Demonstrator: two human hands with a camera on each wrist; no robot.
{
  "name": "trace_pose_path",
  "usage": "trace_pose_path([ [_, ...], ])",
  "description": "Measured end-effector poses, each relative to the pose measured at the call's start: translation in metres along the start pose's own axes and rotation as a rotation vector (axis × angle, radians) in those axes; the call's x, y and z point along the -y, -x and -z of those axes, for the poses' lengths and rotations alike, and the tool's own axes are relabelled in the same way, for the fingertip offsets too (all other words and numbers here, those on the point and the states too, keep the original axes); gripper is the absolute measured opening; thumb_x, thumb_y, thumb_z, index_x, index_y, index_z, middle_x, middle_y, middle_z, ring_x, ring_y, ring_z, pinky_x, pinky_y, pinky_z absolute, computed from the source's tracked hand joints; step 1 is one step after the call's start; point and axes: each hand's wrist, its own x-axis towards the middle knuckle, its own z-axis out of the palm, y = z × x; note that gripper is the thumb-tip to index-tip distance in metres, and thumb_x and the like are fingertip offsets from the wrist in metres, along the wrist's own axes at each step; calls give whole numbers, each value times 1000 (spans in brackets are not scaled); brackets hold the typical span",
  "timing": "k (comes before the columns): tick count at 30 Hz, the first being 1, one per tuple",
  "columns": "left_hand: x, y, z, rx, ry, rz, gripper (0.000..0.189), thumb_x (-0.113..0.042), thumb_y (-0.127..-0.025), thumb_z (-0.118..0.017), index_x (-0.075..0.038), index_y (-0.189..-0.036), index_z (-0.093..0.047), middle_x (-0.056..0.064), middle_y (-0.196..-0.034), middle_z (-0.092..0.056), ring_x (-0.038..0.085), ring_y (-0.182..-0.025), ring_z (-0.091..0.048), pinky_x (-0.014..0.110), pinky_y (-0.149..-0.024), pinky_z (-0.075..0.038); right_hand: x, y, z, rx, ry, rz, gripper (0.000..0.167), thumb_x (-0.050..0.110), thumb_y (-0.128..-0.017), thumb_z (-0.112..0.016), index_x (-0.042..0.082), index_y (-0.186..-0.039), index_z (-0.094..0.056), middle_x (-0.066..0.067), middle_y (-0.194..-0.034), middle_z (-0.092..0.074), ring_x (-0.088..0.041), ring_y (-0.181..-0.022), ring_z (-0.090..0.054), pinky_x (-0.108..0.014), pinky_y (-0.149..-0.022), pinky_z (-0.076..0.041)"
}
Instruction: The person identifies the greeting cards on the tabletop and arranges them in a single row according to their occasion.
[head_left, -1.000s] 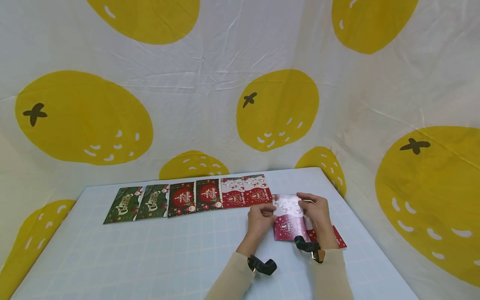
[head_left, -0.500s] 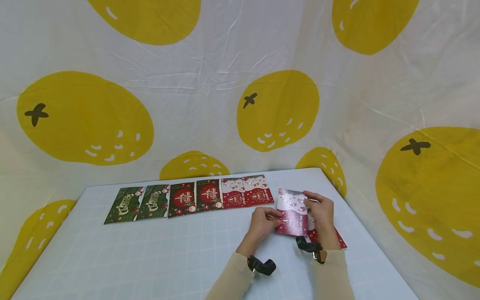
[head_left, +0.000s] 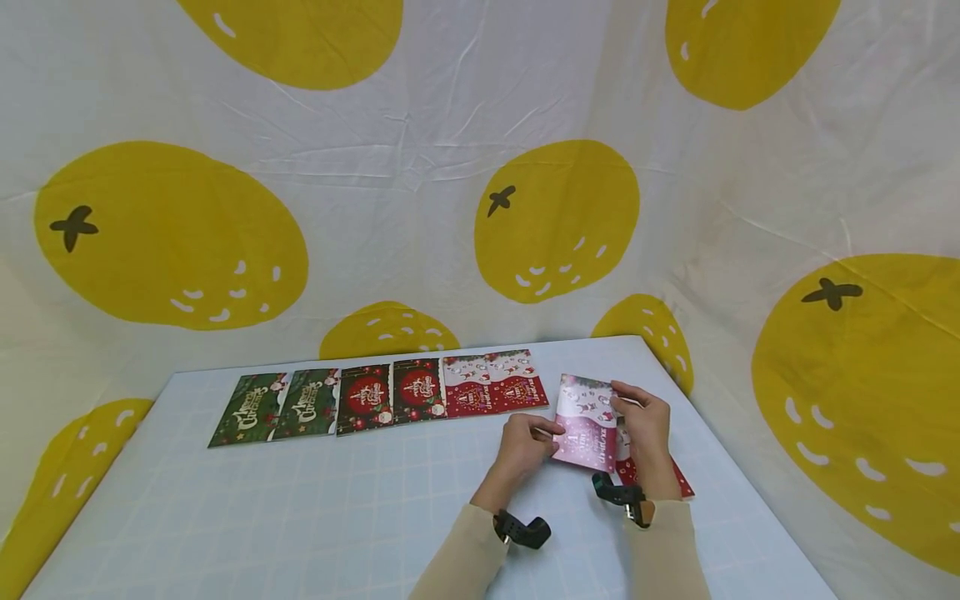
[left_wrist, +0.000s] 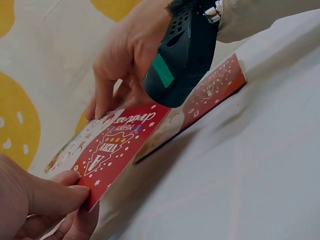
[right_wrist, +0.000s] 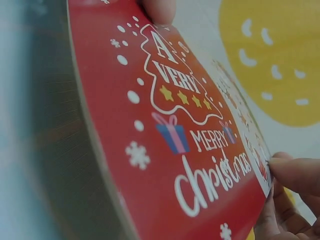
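Observation:
A red-and-white Christmas card is held up, slightly tilted, between both hands. My left hand pinches its left edge between thumb and fingers. My right hand pinches the upper right edge. In the right wrist view the card's lettering reads "A very merry Christmas", and a left fingertip presses its edge at the top. Beneath my right hand another red-and-white card lies on the table, partly hidden by hand and wrist.
Along the table's back runs a row of cards: two green, two dark red and two red-and-white. A pale blue checked cloth covers the table. Fabric with yellow fruit prints hangs behind and at the right.
Both hands have moved the held card slightly right and away from me, and its tilt has altered so the glare on it shifts. The row of cards has stayed put.

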Motion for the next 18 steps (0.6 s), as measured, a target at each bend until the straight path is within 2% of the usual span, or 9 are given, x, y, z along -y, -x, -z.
trace_pose_path([
  [7,3,-3,2,-71,59,-48,24,14,-82,-77,-6,-93,-83,2,-83,-72,10,-66,-62,24,-59,-51,-2,-2,0,68,13,8,36,14,-104,-66,11,-140,-68,-13,-140,-59,-28,-132,-49,-42,-113,-41],
  [12,3,-5,6,-124,104,-90,26,16,-79,-74,-3,-95,-82,6,-88,-74,10,-68,-63,25,-61,-55,-3,-3,-1,172,40,7,37,15,-104,-67,10,-141,-67,-13,-139,-59,-27,-123,-55,-39,-106,-49],
  [18,3,-6,10,-203,126,-101,29,17,-77,-72,-1,-98,-82,9,-89,-76,11,-70,-67,26,-62,-57,-4,-6,-3,254,75,5,34,13,-104,-67,7,-137,-69,-16,-140,-60,-28,-113,-58,-40,-99,-52],
])
